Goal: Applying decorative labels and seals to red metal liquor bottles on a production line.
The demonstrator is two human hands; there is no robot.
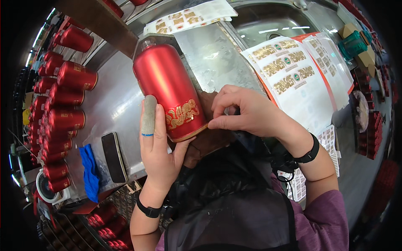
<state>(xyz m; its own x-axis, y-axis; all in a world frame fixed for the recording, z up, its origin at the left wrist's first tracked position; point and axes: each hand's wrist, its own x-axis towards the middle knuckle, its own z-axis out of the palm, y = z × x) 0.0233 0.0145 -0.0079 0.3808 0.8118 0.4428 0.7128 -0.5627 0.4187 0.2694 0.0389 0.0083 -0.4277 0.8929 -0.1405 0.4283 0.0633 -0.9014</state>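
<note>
A glossy red bottle (165, 75) with a clear neck lies tilted in front of me, its base toward me. A gold ornament (182, 113) decorates its side near the base. My left hand (161, 152) supports the bottle at its lower left, fingers along the side and thumb under the base. One of its fingers wears a knitted finger sleeve (148, 115) with a blue edge. At the base's right edge, my right hand (249, 109) has thumb and forefinger pinched together, close against the bottle. Whatever lies between those fingertips is too small or hidden to name.
Label sheets with gold print (289, 67) lie at right, and another sheet stack (190, 19) sits at the back. Behind is a metal sink (272, 21). Leftward are a phone (114, 157), a blue cloth (88, 171) and many stacked red bottles (67, 96). A green tape dispenser (354, 44) stands far right.
</note>
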